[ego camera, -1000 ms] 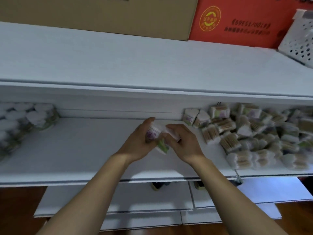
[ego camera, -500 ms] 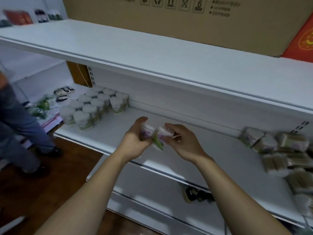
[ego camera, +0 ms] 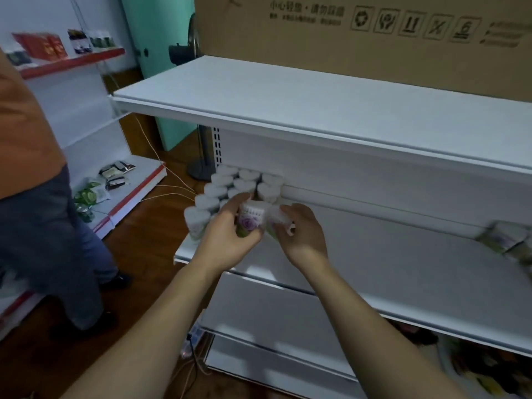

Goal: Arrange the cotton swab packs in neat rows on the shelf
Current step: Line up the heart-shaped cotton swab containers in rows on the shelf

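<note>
Cotton swab packs, heart-shaped clear plastic tubs with white lids: one with a purple rose label is gripped in the left hand, a second in the right hand, both above the white metal shelf. Arranged block of packs stands just behind. Judgement: set each upright, touching the block's right edge, labels forward.

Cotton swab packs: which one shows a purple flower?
The white heart-shaped pack gripped in the left hand; its label faces the camera, unlike the shelved rows.
</note>
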`<control>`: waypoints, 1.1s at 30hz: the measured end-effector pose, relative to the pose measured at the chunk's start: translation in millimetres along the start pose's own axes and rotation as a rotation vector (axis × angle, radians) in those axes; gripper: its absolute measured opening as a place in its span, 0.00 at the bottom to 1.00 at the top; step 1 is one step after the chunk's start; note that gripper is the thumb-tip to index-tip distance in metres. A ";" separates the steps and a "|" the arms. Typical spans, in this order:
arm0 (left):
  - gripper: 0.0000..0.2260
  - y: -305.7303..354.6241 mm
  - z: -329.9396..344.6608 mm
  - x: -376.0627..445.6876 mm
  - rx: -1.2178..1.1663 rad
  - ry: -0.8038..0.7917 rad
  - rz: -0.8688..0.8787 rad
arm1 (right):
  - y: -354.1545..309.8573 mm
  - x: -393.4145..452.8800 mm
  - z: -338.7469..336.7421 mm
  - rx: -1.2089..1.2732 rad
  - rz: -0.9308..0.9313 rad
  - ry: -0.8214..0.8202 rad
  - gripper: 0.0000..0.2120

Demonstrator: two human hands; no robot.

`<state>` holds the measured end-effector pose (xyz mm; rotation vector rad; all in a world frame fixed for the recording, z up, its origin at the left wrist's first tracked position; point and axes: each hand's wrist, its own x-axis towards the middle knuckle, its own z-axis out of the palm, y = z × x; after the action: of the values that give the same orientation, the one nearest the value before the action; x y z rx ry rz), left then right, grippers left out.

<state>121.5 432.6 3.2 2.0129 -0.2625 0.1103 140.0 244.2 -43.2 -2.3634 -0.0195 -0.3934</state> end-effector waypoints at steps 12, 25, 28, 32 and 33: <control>0.33 -20.3 -33.6 16.9 0.018 -0.031 -0.007 | -15.4 27.1 55.2 -0.073 0.072 0.019 0.19; 0.31 -24.8 -26.8 38.0 -0.045 -0.104 -0.003 | 6.9 38.7 63.1 -0.132 0.013 0.089 0.18; 0.31 -23.9 -23.9 41.4 -0.049 -0.118 -0.007 | 6.9 35.4 57.3 -0.153 0.020 0.078 0.21; 0.31 -22.7 -16.0 45.8 -0.032 -0.124 0.004 | -13.2 25.7 28.8 0.035 -0.026 0.233 0.20; 0.32 -22.9 -12.9 47.2 -0.015 -0.130 0.013 | -22.5 22.8 16.9 0.136 -0.035 0.236 0.17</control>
<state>173.2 447.4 -2.0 2.0063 -0.3587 -0.0147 163.6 269.8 -33.3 -2.1722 0.0221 -0.6651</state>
